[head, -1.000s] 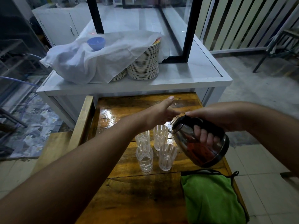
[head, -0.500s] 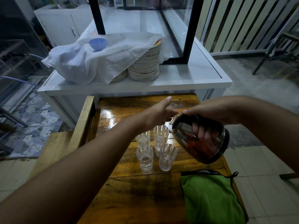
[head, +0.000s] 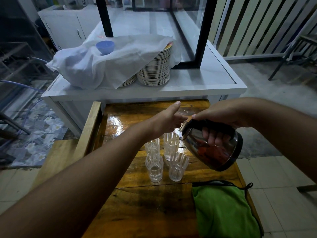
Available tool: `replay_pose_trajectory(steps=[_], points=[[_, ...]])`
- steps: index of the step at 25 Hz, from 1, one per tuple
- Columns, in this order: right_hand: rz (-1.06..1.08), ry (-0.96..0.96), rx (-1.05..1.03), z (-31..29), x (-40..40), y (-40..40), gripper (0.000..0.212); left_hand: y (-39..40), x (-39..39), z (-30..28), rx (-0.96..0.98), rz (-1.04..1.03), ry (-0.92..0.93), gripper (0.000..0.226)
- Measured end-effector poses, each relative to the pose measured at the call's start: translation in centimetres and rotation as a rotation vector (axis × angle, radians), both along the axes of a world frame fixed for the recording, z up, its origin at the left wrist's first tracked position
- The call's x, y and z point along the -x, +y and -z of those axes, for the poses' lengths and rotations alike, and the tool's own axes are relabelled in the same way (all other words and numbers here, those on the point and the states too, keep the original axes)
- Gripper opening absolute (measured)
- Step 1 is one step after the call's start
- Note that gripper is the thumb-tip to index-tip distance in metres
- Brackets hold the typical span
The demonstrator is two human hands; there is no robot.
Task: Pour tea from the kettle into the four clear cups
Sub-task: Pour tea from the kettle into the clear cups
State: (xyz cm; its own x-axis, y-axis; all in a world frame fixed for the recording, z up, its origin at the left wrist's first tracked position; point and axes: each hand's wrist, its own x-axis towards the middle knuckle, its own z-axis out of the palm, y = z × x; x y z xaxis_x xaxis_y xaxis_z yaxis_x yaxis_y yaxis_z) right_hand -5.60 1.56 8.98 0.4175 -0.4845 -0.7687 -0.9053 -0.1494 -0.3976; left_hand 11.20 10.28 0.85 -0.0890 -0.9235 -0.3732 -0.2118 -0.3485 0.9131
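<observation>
Several clear ribbed cups stand in a cluster on the wooden table (head: 154, 212): far left cup (head: 152, 146), far right cup (head: 171, 145), near left cup (head: 154, 167), near right cup (head: 177, 166). My right hand (head: 217, 121) grips the handle of a steel kettle (head: 214, 152), tilted with its spout over the far right cup. My left hand (head: 169, 120) reaches over the cups and touches the kettle's lid near the spout, thumb raised. No stream of tea can be made out.
A green cloth bag (head: 224, 212) lies at the table's near right corner. Behind the table stands a white counter (head: 214, 83) with a stack of plates (head: 156, 71), a white cloth (head: 103, 66) and a blue bowl (head: 105, 46). A wooden bench (head: 68, 152) is at left.
The kettle and both hands have risen slightly and stay over the cups; the tilt is about the same. The cups have not moved.
</observation>
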Motion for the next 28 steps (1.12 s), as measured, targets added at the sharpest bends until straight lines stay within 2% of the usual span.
replay_pose_trajectory(steps=[8, 16, 28], points=[[-0.024, 0.020, 0.074, 0.0, -0.4, 0.1, 0.062, 0.0, -0.1, 0.0, 0.001, -0.024, 0.008, 0.083], [-0.025, 0.003, 0.077, 0.3, -0.1, -0.1, 0.062, 0.0, 0.3, -0.2, -0.017, -0.009, 0.019, 0.081], [0.122, -0.230, 0.030, 3.6, 4.3, -0.2, 0.065, -0.6, 1.8, -1.3, -0.047, 0.056, -0.056, 0.077]])
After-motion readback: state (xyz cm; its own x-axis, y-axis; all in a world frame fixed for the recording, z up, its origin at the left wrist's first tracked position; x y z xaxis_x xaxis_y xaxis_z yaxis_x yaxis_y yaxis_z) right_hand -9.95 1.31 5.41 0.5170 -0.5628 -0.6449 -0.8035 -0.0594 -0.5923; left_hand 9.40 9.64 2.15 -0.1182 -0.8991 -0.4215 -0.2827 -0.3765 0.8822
